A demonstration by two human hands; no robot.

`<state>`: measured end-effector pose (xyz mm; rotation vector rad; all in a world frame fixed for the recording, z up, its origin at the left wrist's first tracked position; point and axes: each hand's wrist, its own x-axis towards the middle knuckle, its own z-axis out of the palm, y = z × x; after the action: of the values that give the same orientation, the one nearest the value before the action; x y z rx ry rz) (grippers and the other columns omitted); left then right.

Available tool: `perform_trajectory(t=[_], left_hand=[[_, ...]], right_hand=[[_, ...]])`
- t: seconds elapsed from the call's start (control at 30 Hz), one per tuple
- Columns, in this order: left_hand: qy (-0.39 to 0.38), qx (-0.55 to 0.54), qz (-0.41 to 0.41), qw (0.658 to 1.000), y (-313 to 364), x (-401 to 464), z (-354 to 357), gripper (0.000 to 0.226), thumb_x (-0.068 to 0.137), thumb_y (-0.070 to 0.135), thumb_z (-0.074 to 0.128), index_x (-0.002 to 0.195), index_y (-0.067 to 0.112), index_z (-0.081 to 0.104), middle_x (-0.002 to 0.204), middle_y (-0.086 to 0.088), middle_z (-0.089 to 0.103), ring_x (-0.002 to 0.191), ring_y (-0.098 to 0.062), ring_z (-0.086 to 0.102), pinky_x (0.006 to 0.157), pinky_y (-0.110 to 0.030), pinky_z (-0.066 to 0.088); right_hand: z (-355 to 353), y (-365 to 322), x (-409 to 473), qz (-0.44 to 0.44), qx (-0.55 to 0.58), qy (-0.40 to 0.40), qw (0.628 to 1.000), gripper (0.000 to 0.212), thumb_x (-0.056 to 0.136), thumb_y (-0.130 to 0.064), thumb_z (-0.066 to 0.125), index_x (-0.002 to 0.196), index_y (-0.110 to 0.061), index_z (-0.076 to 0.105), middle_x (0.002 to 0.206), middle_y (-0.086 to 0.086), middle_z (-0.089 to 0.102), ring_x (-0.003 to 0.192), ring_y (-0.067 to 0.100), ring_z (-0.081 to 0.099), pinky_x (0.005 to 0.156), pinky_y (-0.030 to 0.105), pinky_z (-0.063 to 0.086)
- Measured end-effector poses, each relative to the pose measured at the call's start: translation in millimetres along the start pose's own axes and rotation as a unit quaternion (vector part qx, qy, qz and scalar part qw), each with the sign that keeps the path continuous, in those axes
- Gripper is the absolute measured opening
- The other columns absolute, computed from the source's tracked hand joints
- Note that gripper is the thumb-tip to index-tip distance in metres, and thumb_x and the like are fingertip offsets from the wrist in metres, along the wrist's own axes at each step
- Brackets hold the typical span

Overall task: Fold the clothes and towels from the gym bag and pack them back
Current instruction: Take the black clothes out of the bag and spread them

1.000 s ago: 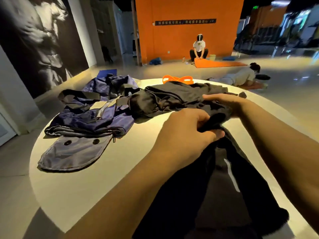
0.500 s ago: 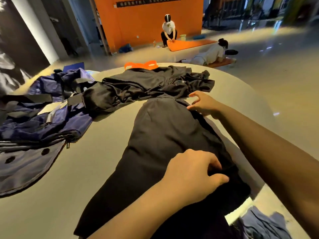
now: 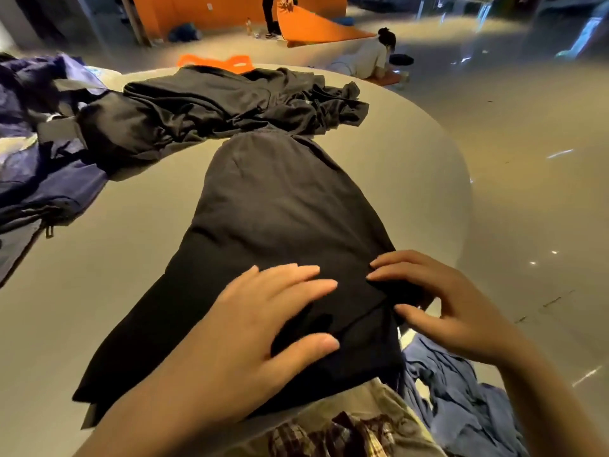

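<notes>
A black garment (image 3: 280, 206) lies spread lengthwise on the round white table (image 3: 125, 258), its near end hanging over the front edge. My left hand (image 3: 263, 318) lies flat on its near part, fingers straight. My right hand (image 3: 441, 301) is at the garment's right edge, fingertips and thumb touching a fold there. More crumpled black clothes (image 3: 230, 103) lie at the far side. A navy gym bag (image 3: 43, 159) sprawls open on the left.
An orange item (image 3: 214, 62) peeks out behind the black pile. A blue cloth (image 3: 461, 400) lies low at the right, below the table edge. Two people with orange mats (image 3: 316, 28) are on the floor beyond the table.
The garment was drawn out and laid flat. My left hand let go of it and spread flat. My right hand came back from the far end to the near right edge.
</notes>
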<state>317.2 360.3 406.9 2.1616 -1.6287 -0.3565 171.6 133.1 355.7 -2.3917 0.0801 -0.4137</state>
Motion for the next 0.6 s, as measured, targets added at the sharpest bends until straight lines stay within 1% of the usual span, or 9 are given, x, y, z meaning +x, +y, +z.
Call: perform_trajectory(t=[0.03, 0.07, 0.1, 0.17, 0.23, 0.37, 0.47, 0.53, 0.6], left_hand=[[-0.055, 0.042, -0.010, 0.998, -2, -3, 9, 0.057, 0.081, 0.080, 0.015, 0.136, 0.066, 0.014, 0.146, 0.044, 0.002, 0.136, 0.019, -0.007, 0.116, -0.020, -0.001], [-0.081, 0.085, -0.020, 0.993, -3, -5, 17, 0.057, 0.082, 0.079, 0.010, 0.137, 0.065, 0.007, 0.149, 0.040, -0.004, 0.138, 0.015, -0.012, 0.118, -0.029, -0.003], [-0.075, 0.115, -0.012, 0.990, -6, -7, 27, 0.058, 0.086, 0.077, 0.010, 0.141, 0.060, 0.011, 0.154, 0.033, 0.003, 0.143, 0.008, -0.004, 0.120, -0.039, 0.006], [-0.081, 0.126, -0.038, 0.988, -5, -10, 36, 0.061, 0.093, 0.072, 0.015, 0.146, 0.044, 0.027, 0.154, 0.015, 0.029, 0.143, -0.008, 0.024, 0.110, -0.053, 0.028], [-0.060, 0.108, -0.044, 0.991, -10, -10, 41, 0.064, 0.093, 0.072, 0.018, 0.147, 0.039, 0.030, 0.152, 0.010, 0.035, 0.142, -0.012, 0.028, 0.108, -0.053, 0.028], [-0.021, 0.158, -0.035, 0.987, -11, -11, 44, 0.062, 0.095, 0.070, 0.018, 0.142, 0.037, 0.040, 0.147, 0.006, 0.044, 0.138, -0.016, 0.038, 0.104, -0.053, 0.036], [-0.017, 0.172, -0.024, 0.985, -11, -11, 45, 0.057, 0.097, 0.066, 0.018, 0.141, 0.040, 0.042, 0.146, 0.007, 0.046, 0.136, -0.017, 0.041, 0.102, -0.053, 0.038], [-0.008, 0.183, -0.011, 0.983, -14, -10, 47, 0.054, 0.098, 0.064, 0.017, 0.140, 0.041, 0.042, 0.145, 0.007, 0.046, 0.135, -0.016, 0.042, 0.102, -0.052, 0.039], [-0.011, 0.175, -0.011, 0.984, -14, -12, 47, 0.053, 0.098, 0.063, 0.017, 0.140, 0.042, 0.042, 0.146, 0.009, 0.045, 0.136, -0.013, 0.040, 0.104, -0.050, 0.037]], right_hand=[[1, 2, 0, 0.001, -0.002, 0.011, 1.000, 0.038, 0.079, -0.019, 0.052, 0.114, -0.030, 0.064, 0.120, -0.016, 0.058, 0.115, 0.004, 0.055, 0.089, 0.013, 0.044], [1, 3, 0, 0.001, -0.010, 0.026, 1.000, 0.037, 0.078, -0.017, 0.051, 0.110, -0.030, 0.065, 0.115, -0.015, 0.061, 0.110, 0.003, 0.057, 0.087, 0.013, 0.045], [0, 3, 0, 0.000, -0.022, 0.046, 0.999, 0.034, 0.079, -0.015, 0.053, 0.105, -0.031, 0.066, 0.109, -0.014, 0.063, 0.104, 0.002, 0.059, 0.084, 0.014, 0.046], [-4, 3, -1, -0.003, -0.042, 0.097, 0.994, 0.028, 0.082, -0.013, 0.057, 0.100, -0.032, 0.066, 0.099, -0.014, 0.066, 0.095, 0.003, 0.062, 0.081, 0.019, 0.050], [-8, 1, -7, -0.011, -0.059, 0.126, 0.990, 0.023, 0.085, -0.020, 0.053, 0.100, -0.033, 0.064, 0.096, -0.016, 0.066, 0.092, 0.002, 0.063, 0.081, 0.020, 0.051], [-5, -2, -16, -0.006, -0.060, 0.094, 0.994, 0.020, 0.084, -0.032, 0.051, 0.098, -0.036, 0.064, 0.093, -0.018, 0.066, 0.087, 0.002, 0.063, 0.073, 0.023, 0.051], [-3, -5, -12, 0.004, -0.055, 0.142, 0.988, 0.025, 0.084, -0.030, 0.052, 0.107, -0.033, 0.062, 0.102, -0.017, 0.062, 0.096, 0.000, 0.058, 0.080, 0.014, 0.048], [1, -6, -5, 0.019, -0.078, 0.113, 0.990, 0.032, 0.081, -0.022, 0.054, 0.111, -0.031, 0.062, 0.108, -0.016, 0.059, 0.102, -0.002, 0.053, 0.084, 0.011, 0.044], [10, -4, 1, 0.036, -0.130, 0.078, 0.988, 0.035, 0.078, -0.018, 0.054, 0.109, -0.030, 0.064, 0.107, -0.019, 0.055, 0.099, -0.003, 0.049, 0.084, 0.016, 0.042]])
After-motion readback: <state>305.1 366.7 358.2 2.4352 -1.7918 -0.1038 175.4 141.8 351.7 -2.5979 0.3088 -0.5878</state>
